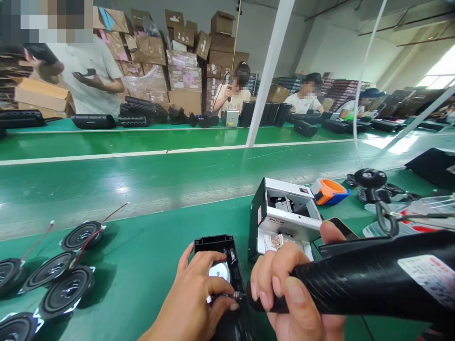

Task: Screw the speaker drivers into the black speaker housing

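Housing: black open case (pixel 237 272) on the green worktop (pixel 142 265), directly in front of the wearer; a pale round disc (pixel 219 271) shows inside it.
Left hand: lies over the case (pixel 194 293); fingers partly bent and spread, thumb and forefinger close together beside the driver bit (pixel 240 294). Whether they pinch anything cannot be told.
Plug: small white connector (pixel 209 299) just beside the left thumb.
Right hand: fingers wrapped firmly (pixel 298 303) round the front of a black power screwdriver (pixel 359 279), which lies roughly level, bit toward the left hand. Contact of bit with a screw cannot be made out.
Screwdriver label: white sticker (pixel 426 274) on the body.
Metal box: white front, black side (pixel 295 222), standing beyond the right hand; small metal parts in its lower tray.
Round item: orange and blue (pixel 330 189), just beside the box.
Loose speakers: black, round (pixel 67 291), grouped left of the left hand, well apart from the case; red wires on some.
Far side: co-worker in a white shirt (pixel 85 71), standing; others seated; stacked cartons (pixel 186 71) behind.
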`<action>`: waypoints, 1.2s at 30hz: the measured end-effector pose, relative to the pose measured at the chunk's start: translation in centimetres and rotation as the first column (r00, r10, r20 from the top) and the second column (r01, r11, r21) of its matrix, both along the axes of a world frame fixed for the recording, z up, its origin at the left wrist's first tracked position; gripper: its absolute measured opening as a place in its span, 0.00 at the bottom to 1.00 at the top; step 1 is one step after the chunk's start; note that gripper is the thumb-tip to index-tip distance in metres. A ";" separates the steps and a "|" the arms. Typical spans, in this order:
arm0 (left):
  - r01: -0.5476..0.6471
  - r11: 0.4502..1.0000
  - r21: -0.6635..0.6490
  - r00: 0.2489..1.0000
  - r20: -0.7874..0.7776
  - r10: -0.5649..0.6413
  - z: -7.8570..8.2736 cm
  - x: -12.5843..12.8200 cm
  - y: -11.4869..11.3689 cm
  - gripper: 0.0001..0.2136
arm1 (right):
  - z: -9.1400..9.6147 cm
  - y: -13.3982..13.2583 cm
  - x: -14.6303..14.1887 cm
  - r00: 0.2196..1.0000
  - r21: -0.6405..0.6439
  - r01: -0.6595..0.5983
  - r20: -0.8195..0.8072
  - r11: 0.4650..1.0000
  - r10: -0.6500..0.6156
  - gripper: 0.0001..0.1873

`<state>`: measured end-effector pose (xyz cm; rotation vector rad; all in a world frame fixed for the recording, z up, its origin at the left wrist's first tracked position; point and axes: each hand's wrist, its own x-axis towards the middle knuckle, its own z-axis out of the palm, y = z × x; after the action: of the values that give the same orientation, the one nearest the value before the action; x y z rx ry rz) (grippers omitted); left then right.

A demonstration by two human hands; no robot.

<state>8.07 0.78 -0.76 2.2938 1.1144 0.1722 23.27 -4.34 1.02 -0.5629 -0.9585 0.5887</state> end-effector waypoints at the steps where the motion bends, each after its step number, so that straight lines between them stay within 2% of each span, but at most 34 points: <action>1: 0.002 1.000 -0.005 1.000 0.001 -0.002 0.0 0.0 0.0 0.14 | 0.0 0.0 0.0 1.000 0.003 -0.003 -0.001 1.000 0.003 0.31; 11: -0.044 0.999 -0.012 0.992 0.116 0.045 -1.7 -0.2 0.1 0.11 | 0.1 -0.2 -0.1 0.998 -0.005 0.024 -0.059 1.000 -0.025 0.33; 15: -0.095 0.995 -0.028 0.979 0.176 0.099 -1.9 -0.1 0.1 0.12 | -0.1 -0.3 0.0 0.997 -0.011 0.027 -0.071 1.000 -0.028 0.36; 22: -0.094 0.994 -0.055 0.970 0.218 0.104 -1.7 0.0 0.1 0.11 | 0.0 -0.3 -0.1 0.998 -0.014 0.035 -0.056 0.999 -0.036 0.35; 27: -0.125 0.986 -0.111 0.969 0.198 0.145 -0.5 0.1 -0.1 0.31 | -0.3 -0.3 -0.3 0.998 -0.022 0.055 0.020 0.998 -0.055 0.32; 31: -0.084 0.993 -0.081 0.976 0.192 0.098 -0.6 -0.1 -0.2 0.34 | -1.1 -0.2 -0.3 0.994 -0.031 0.066 0.093 0.997 -0.063 0.31; 36: -0.052 0.998 -0.038 0.974 0.220 0.059 -0.9 -0.3 -0.4 0.36 | -1.9 -0.1 -0.2 0.990 -0.095 0.063 0.134 0.994 -0.050 0.37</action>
<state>7.80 0.33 -1.65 2.1553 1.0589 0.4178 23.04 -4.46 -0.87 -0.7222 -1.0384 0.5552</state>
